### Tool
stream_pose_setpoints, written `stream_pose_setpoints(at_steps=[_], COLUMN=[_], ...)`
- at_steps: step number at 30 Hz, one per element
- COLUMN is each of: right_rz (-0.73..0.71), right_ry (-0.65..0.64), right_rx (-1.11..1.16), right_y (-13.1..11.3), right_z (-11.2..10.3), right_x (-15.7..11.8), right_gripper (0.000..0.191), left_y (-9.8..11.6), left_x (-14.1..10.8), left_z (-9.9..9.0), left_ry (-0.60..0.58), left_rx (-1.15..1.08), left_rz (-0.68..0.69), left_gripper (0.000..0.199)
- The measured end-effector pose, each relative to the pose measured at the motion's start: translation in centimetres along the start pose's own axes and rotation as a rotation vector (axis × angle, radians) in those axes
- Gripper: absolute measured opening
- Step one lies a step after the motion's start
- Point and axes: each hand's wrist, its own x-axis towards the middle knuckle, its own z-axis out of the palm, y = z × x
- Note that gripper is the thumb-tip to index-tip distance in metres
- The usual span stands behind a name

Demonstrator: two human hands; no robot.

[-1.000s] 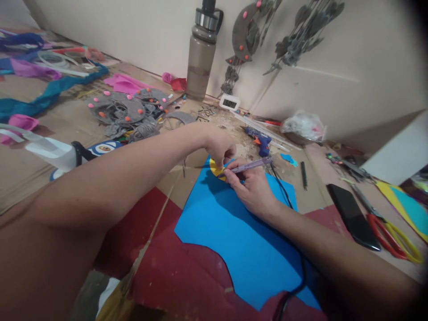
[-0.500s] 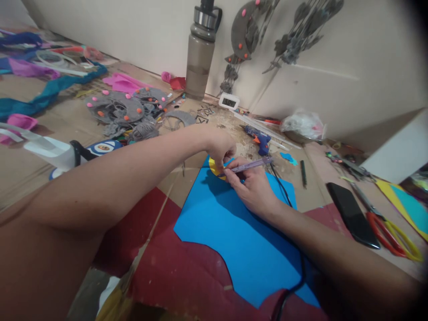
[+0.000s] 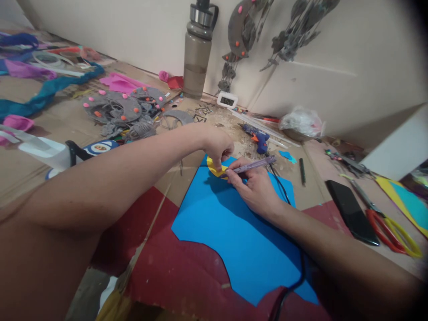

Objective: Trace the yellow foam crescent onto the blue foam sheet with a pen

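A large blue sheet (image 3: 214, 209) with curved cutouts along its near edge lies on the work surface. On its far left corner rests a small yellow piece (image 3: 214, 169). My left hand (image 3: 219, 145) presses a fingertip down on the yellow piece, its other fingers curled. From the right, my right hand (image 3: 256, 185) grips a purple pen (image 3: 256, 164), with the tip at the yellow piece's edge. Part of the yellow piece is hidden under my fingers.
A blue glue gun (image 3: 259, 138) lies beyond my hands, its black cord crossing the blue sheet. A phone (image 3: 351, 211) and scissors (image 3: 388, 232) lie at right. A bottle (image 3: 197, 58) stands by the wall; grey felt pieces (image 3: 117, 109) are at left.
The left fingers have shifted slightly, and more of the yellow piece shows. The pen remains in my right hand near its edge. The whole view has shifted a little.
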Motion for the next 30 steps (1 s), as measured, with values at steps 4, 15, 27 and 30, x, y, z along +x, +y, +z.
stream_pose_setpoints(at_steps=[4, 15, 27, 30], right_rz=[0.017, 0.010, 0.047, 0.059], right_ry=[-0.002, 0.035, 0.040, 0.049], right_rx=[-0.030, -0.041, -0.048, -0.074], right_y=[0.0, 0.4, 0.7, 0.9], right_z=[-0.3, -1.0, -1.8, -2.0], right_x=[-0.2, -0.6, -1.2, -1.3], right_gripper=[0.022, 0.024, 0.024, 0.025], left_y=[0.0, -0.5, -0.4, -0.5], left_x=[-0.1, 0.4, 0.3, 0.5], left_z=[-0.1, 0.2, 0.1, 0.1], left_ry=[0.006, -0.034, -0.034, -0.033], left_rx=[-0.034, -0.042, -0.041, -0.042], left_rz=[0.003, 0.006, -0.005, -0.003], left_gripper=[0.018, 0.026, 0.028, 0.028])
